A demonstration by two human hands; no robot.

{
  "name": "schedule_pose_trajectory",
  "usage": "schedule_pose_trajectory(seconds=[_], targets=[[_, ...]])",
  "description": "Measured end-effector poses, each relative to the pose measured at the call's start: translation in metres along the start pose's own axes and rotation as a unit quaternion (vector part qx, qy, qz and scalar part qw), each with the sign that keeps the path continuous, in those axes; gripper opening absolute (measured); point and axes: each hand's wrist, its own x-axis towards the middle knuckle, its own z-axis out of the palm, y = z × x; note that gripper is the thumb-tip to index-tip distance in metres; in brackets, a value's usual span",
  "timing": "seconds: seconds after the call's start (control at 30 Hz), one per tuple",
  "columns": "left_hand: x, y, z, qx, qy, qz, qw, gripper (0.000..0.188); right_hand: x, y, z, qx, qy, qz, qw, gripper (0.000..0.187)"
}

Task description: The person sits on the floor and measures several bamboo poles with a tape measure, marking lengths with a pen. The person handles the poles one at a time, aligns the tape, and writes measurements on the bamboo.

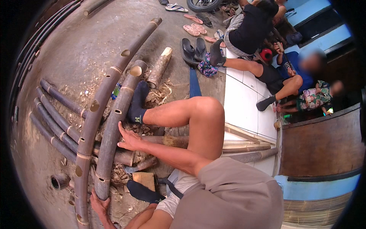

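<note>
A thick dark bamboo pole [105,160] with small cut holes lies lengthwise in front of me, a large opening near its far end. My left hand [100,205] is wrapped round its near end, thumb on one side and fingers on the other. My right hand [130,138] is at the pole's side near the middle, fingers stretched apart, the fingertips at or against it. A second, longer bamboo pole [93,122] with several oval holes lies close alongside. My socked foot [138,103] is beside the first pole, and my other foot [145,192] is lower down.
Several thin bamboo poles [57,126] lie at the left. Wood shavings [162,91] and a short bamboo piece [160,68] are near my foot. A wooden block [144,181] lies by my other foot. Sandals [193,49] and seated people [249,32] are at the upper right, by white tiles [248,103].
</note>
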Motion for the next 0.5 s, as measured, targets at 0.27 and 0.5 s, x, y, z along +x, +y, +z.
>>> schedule_pose_trajectory(seconds=[0.27,0.5], targets=[[-0.005,0.015,0.008,0.000,0.017,-0.011,1.000,0.107,-0.009,-0.002,-0.024,-0.073,-0.052,0.042,0.995,0.119],[-0.014,0.010,0.015,-0.022,0.052,-0.029,0.998,0.104,0.005,-0.016,-0.019,-0.173,-0.068,0.048,0.981,0.121]])
